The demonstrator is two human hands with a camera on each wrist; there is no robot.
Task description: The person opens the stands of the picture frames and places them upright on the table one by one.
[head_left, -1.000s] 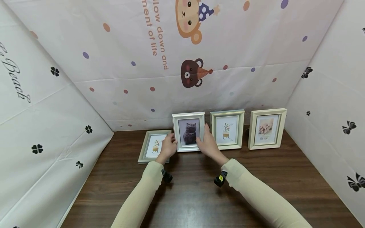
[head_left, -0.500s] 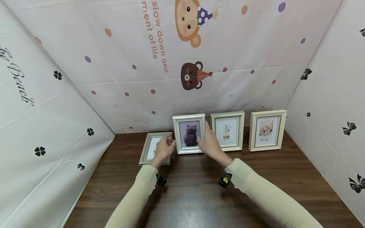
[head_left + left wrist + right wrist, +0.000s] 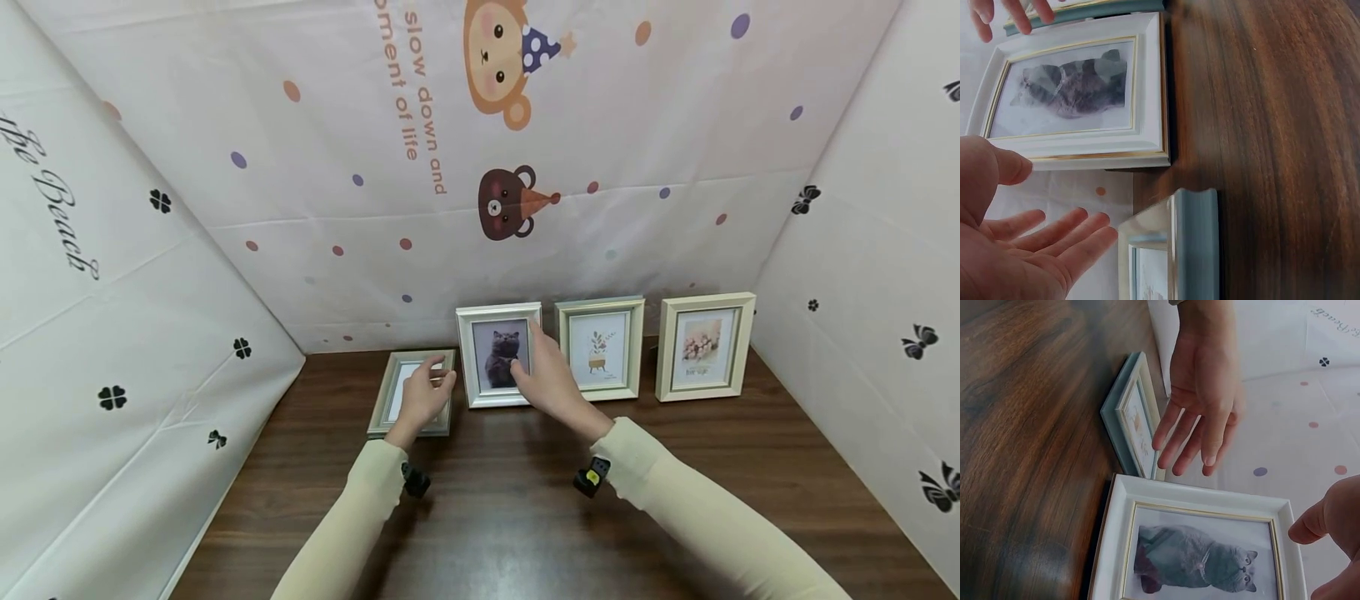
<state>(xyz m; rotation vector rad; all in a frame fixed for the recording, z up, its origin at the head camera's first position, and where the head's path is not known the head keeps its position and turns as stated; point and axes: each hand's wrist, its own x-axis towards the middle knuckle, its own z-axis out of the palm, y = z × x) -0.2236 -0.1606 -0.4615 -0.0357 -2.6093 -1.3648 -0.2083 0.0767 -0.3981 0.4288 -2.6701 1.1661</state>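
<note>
A white picture frame [image 3: 495, 357] with thin gold lines and a grey cat photo stands upright near the back wall. My right hand [image 3: 553, 379] is at its right side, thumb and forefinger overlapping the photo in the head view; in the right wrist view the thumb [image 3: 1309, 528] is close to the frame's top edge. My left hand [image 3: 422, 402] hovers left of the cat frame with fingers spread loosely, holding nothing. Behind that hand is a greenish-grey picture frame [image 3: 381, 404] with a plant print, leaning back lower than the others and partly hidden.
To the right of the cat frame stand a pale green frame [image 3: 600, 350] with a plant print and a cream frame [image 3: 705, 348] with a flower picture. All are on a dark wooden table [image 3: 495, 500], before a printed fabric wall [image 3: 360, 275].
My left hand has come away from the cat frame and moved left over the greenish-grey frame. My right hand's fingers have shifted slightly left, off the frame's side edge.
</note>
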